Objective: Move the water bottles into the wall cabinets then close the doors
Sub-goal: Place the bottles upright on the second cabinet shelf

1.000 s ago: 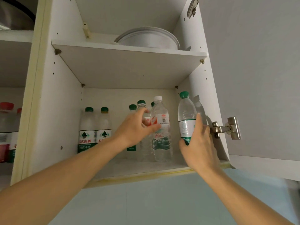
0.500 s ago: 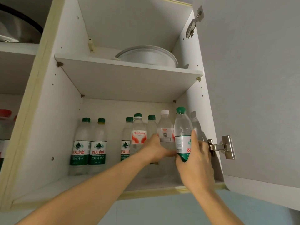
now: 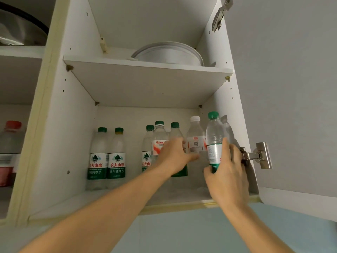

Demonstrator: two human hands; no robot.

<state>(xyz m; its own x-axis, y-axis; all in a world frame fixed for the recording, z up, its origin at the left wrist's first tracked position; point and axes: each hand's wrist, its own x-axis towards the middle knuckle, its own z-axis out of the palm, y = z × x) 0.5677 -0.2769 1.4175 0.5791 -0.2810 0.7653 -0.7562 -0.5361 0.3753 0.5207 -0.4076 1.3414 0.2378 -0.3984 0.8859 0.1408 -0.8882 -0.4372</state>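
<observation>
The open wall cabinet's lower shelf holds several clear water bottles. Two green-capped, green-labelled bottles stand at the left and a group stands in the middle. My left hand reaches into that group, with its fingers against the side of a white-capped bottle; whether it grips that bottle is unclear. My right hand is wrapped around a green-capped bottle, upright at the shelf's right end next to the cabinet wall. That hand hides the bottle's base.
The cabinet door stands open at the right, its hinge close to my right hand. A white round dish lies on the upper shelf. The left compartment holds red-capped bottles, with a metal pot above them.
My left hand has dropped from the white-capped bottle's top to its lower side and slid left. My right hand has kept its hold on the green-capped bottle, now further in by the cabinet wall.
</observation>
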